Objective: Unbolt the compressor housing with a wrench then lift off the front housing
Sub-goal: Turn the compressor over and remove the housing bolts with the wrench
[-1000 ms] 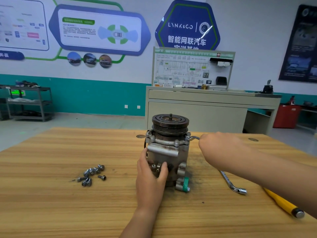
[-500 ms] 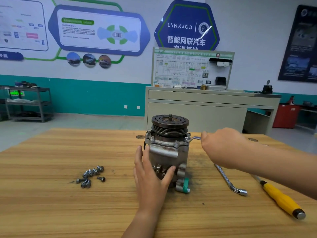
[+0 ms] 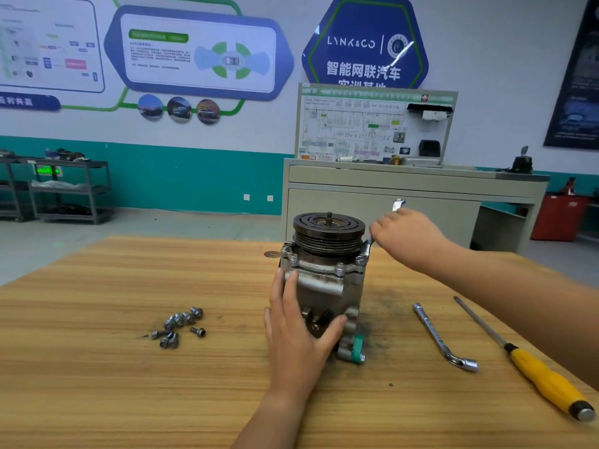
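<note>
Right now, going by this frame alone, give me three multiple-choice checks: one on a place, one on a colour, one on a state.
1. Where do the loose bolts lie relative to the compressor?
A. to its left
B. to its right
C. on top of its pulley

2. What colour is the screwdriver handle?
A. red
B. yellow
C. blue

3. What is the right hand doing?
A. resting open and empty
B. gripping a wrench at the compressor's top flange
C. holding a bolt

Answers:
1 A: the pile sits left of the compressor.
2 B: the handle is yellow with a dark collar.
3 B: the fingers curl round the wrench, and its lower end reaches the flange's right corner.
</note>
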Action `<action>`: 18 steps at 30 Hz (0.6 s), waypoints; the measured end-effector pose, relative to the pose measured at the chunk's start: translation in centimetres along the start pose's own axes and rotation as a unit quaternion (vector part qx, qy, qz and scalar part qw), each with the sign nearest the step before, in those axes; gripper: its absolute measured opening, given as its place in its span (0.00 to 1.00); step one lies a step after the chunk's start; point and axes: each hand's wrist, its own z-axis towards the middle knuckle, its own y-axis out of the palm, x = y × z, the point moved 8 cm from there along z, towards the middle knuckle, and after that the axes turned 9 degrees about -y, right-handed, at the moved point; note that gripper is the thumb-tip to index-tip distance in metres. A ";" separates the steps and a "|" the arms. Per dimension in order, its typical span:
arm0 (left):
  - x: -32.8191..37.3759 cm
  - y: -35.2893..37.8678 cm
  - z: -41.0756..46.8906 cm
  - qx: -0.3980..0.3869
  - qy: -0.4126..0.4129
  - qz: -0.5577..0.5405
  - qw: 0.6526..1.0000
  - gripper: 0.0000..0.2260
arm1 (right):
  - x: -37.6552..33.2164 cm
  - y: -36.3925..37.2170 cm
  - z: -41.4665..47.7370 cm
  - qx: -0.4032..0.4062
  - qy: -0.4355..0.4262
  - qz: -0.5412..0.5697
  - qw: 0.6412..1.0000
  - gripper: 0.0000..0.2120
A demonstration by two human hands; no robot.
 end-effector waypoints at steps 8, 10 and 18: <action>0.2 -0.3 -0.1 0.013 0.011 -0.037 0.999 0.38 | 3.0 -4.4 -5.9 0.149 0.170 0.273 0.935 0.07; 0.0 -0.5 -0.1 0.014 0.008 -0.049 0.999 0.37 | 1.5 -4.1 -6.9 0.089 0.162 0.238 0.954 0.07; 0.1 -0.9 -0.1 0.018 0.004 -0.055 0.998 0.36 | -2.0 -2.8 -7.1 -0.080 0.104 0.127 0.983 0.07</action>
